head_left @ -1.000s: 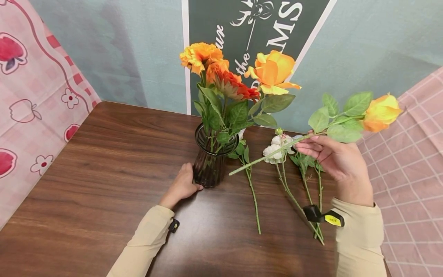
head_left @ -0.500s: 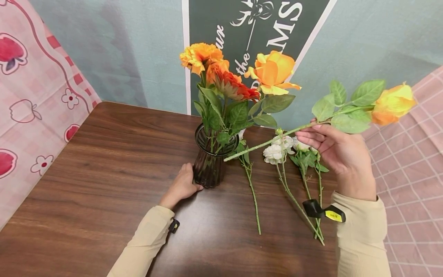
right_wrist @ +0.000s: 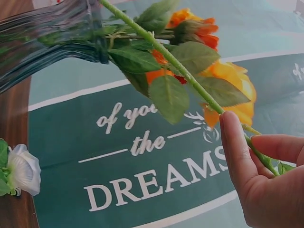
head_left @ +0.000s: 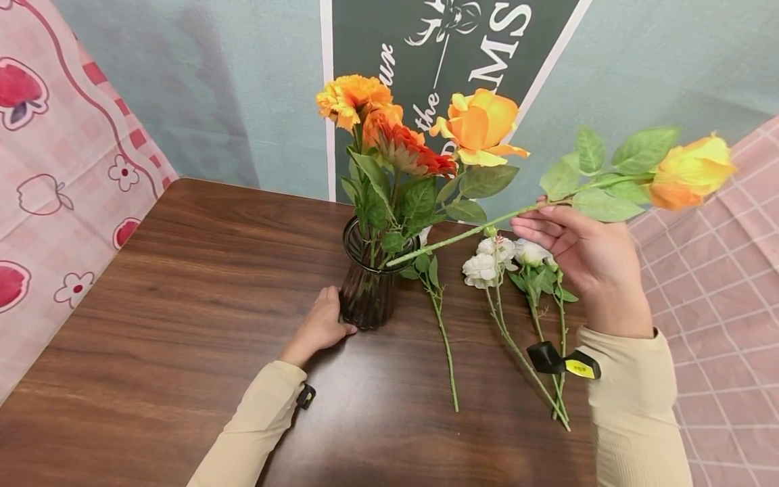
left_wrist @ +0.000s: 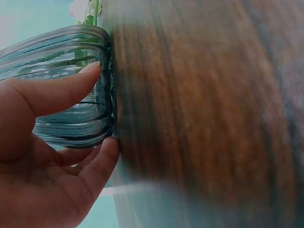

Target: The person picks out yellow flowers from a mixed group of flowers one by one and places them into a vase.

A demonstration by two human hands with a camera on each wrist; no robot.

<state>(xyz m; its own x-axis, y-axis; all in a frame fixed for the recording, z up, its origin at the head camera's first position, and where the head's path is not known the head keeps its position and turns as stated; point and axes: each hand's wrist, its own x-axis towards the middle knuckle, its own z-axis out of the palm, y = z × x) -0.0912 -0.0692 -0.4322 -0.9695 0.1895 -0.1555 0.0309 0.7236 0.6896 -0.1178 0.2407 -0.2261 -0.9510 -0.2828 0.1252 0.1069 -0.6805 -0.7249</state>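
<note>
My left hand (head_left: 319, 323) grips the lower part of a dark ribbed glass vase (head_left: 367, 297); in the left wrist view the thumb and fingers lie on either side of the vase's base (left_wrist: 97, 107). Orange and red flowers (head_left: 414, 149) stand in it, along with a large orange rose (head_left: 481, 127) leaning right. My right hand (head_left: 599, 253) pinches a yellow-orange rose (head_left: 692, 172) by its stem just below the leaves. That stem (right_wrist: 183, 71) slants down to the left, its cut end overlapping the vase's rim in the head view.
Right of the vase, white flowers (head_left: 483, 269) on long green stems lie on the wooden table (head_left: 213, 304). Another leafy stem (head_left: 447, 345) lies nearer the vase. Behind stands a blue-green backdrop with a dark printed panel (head_left: 389, 20); pink cloths (head_left: 718, 284) flank both sides.
The rose in my right hand first rose and shifted right, then moved left; its stem end has climbed from beside the vase up to the rim. My left hand and the vase have stayed still.
</note>
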